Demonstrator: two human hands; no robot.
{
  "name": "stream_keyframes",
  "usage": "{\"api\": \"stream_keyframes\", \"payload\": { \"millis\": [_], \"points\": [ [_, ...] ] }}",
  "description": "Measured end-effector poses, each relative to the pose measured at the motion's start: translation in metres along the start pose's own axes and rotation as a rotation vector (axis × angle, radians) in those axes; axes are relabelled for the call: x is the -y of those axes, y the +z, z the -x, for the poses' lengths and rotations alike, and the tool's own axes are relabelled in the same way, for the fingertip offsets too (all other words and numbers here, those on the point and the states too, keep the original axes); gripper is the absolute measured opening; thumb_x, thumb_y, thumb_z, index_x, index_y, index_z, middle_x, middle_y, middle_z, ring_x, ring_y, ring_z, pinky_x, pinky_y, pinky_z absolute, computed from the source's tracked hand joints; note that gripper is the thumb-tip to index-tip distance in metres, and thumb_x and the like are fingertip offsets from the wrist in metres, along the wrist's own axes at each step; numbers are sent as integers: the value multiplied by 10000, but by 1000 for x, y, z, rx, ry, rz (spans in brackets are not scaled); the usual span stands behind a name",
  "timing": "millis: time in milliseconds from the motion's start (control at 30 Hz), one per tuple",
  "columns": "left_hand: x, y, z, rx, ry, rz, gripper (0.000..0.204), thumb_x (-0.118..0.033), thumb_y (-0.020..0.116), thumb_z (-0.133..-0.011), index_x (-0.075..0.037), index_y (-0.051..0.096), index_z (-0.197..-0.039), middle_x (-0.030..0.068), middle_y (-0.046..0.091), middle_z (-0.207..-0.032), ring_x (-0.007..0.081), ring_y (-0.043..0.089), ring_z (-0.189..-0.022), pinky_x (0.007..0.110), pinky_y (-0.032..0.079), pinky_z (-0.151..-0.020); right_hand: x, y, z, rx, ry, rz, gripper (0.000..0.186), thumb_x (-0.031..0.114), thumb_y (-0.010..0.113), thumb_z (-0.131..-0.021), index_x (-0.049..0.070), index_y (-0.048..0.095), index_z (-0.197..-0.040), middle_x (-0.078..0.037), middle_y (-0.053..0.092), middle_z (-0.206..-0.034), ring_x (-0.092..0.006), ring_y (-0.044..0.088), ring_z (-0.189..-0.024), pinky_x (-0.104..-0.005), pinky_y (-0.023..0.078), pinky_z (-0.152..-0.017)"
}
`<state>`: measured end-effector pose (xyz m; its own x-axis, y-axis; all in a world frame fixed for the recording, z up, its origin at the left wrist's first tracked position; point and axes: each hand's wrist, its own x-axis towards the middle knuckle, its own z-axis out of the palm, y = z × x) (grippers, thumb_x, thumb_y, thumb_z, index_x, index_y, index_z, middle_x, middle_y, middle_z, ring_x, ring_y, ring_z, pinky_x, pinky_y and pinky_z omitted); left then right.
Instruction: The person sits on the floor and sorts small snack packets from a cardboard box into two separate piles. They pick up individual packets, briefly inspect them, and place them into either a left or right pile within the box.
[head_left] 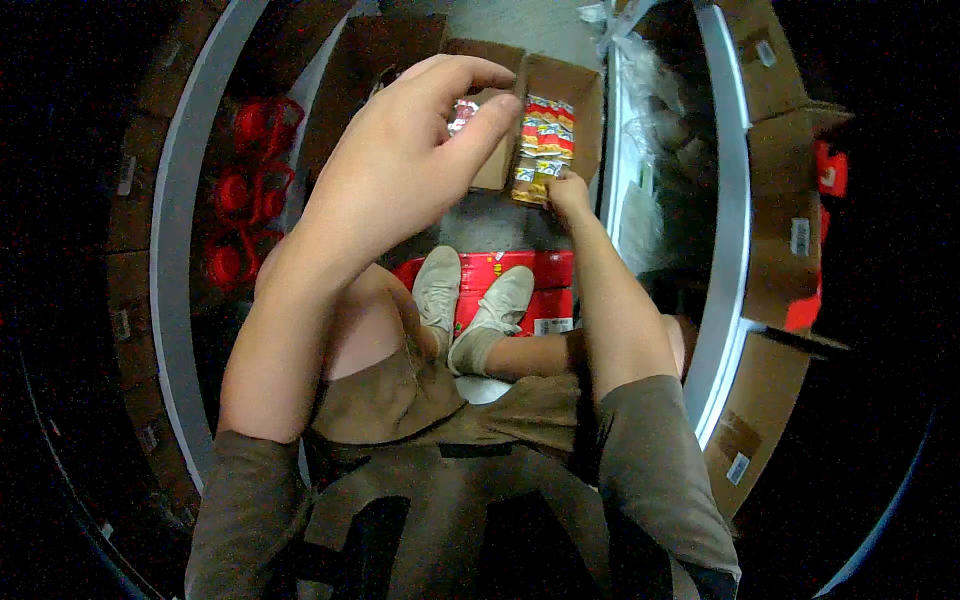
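My left hand (415, 150) hovers over the cardboard boxes, its thumb and forefinger curved and apart with nothing seen between them; its other fingers are mostly hidden. Beneath it, a pink-and-white packet (464, 113) shows inside the middle box (492, 172). At the near end of the right-hand box (590, 95), my right hand (568, 193) is closed at the edge of some yellow packets (530, 182); its fingertips are partly hidden. Behind these, several red-and-yellow packets (547, 125) lie in rows in that box.
Red netted bundles (250, 195) sit on the left, beyond a pale shelf rail (180, 200). Clear plastic wrap (640, 130) hangs along the right rail (725, 250). Cardboard boxes (785, 190) line the right side. A red carton (545, 300) lies at my shoes (502, 300).
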<state>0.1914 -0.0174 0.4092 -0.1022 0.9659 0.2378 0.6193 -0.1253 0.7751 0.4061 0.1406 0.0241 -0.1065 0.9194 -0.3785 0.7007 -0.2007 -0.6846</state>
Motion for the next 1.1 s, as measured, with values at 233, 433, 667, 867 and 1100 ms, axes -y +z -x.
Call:
{"api": "stream_keyframes", "payload": {
  "millis": [233,433,667,867,1100],
  "points": [
    [13,-5,-3,-3,-64,-30,269,-178,608,-910,-26,603,-1131,60,629,-987,113,600,-873,252,494,-735,3,35,-18,217,0,388,297,228,561,-768,42,702,-952,-226,658,-1021,-354,636,-985,-437,491,-875],
    [21,-12,-11,22,-148,-45,270,-162,612,-909,-34,598,-1147,36,630,-990,96,593,-864,230,488,-708,4,39,-20,241,72,417,333,234,570,-746,-12,697,-931,-247,658,-995,-374,642,-963,-440,512,-838],
    [21,-23,-14,-48,-259,53,311,-181,621,-903,-45,593,-1181,80,594,-1174,147,572,-1051,260,479,-830,30,31,3,118,178,475,429,346,695,-743,-23,676,-962,-221,667,-1008,-351,642,-968,-411,506,-818],
    [-29,-39,-16,19,-314,-315,505,-294,583,-919,42,483,-1282,242,405,-1382,335,410,-1292,385,379,-1035,55,8,12,-39,46,384,433,369,616,-811,-12,643,-1015,-235,652,-1040,-369,618,-999,-426,481,-855],
    [-13,-38,-14,-53,-342,-447,536,-368,560,-913,36,505,-1262,254,402,-1377,348,415,-1284,396,396,-1012,105,-3,36,-177,-237,585,493,440,562,-842,36,564,-1124,-201,537,-1200,-384,472,-1143,-530,440,-909]
  ]
}}
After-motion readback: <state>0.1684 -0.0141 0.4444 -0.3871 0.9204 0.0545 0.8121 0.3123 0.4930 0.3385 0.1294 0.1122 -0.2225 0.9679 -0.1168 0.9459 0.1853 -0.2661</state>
